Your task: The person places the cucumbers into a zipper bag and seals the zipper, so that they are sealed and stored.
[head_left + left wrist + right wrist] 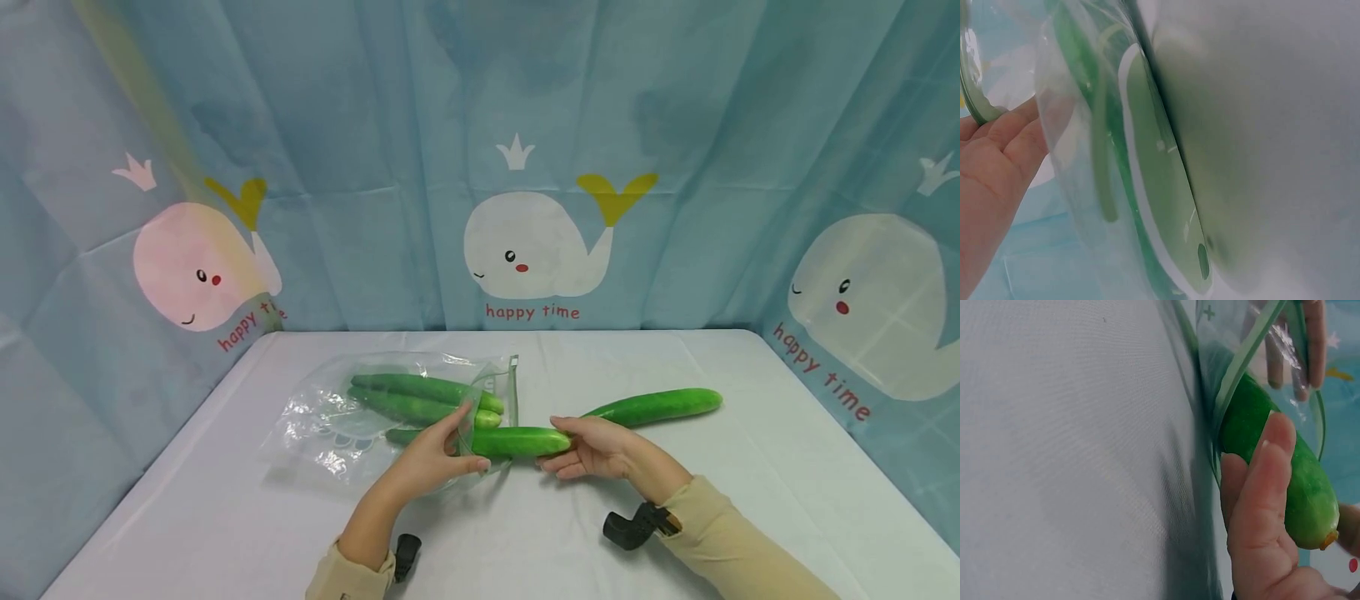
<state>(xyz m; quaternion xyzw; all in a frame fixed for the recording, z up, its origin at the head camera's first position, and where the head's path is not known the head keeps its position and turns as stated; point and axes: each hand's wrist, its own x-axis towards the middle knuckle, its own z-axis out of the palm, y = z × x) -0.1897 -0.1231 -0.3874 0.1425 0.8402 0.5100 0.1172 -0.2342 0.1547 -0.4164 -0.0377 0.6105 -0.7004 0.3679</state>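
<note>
A clear zip bag (315,417) lies on its side, its green-edged mouth facing right. Inside it are two cucumbers (420,387), and a third cucumber (521,442) lies partway through the mouth. My left hand (431,454) is at the bag's mouth, thumb and fingers spread apart and touching the film. In the right wrist view its straight fingers (1316,350) show beside the film. My right hand (596,446) holds the third cucumber by its outer end, fingers along one side and thumb on the other. The left wrist view shows the bag's printed side (1160,169) close up.
Another cucumber (660,406) lies on the white table (750,500), just beyond my right hand. A blue curtain (360,167) printed with whales hangs around the back and sides. Black wrist cameras (630,529) sit below both hands.
</note>
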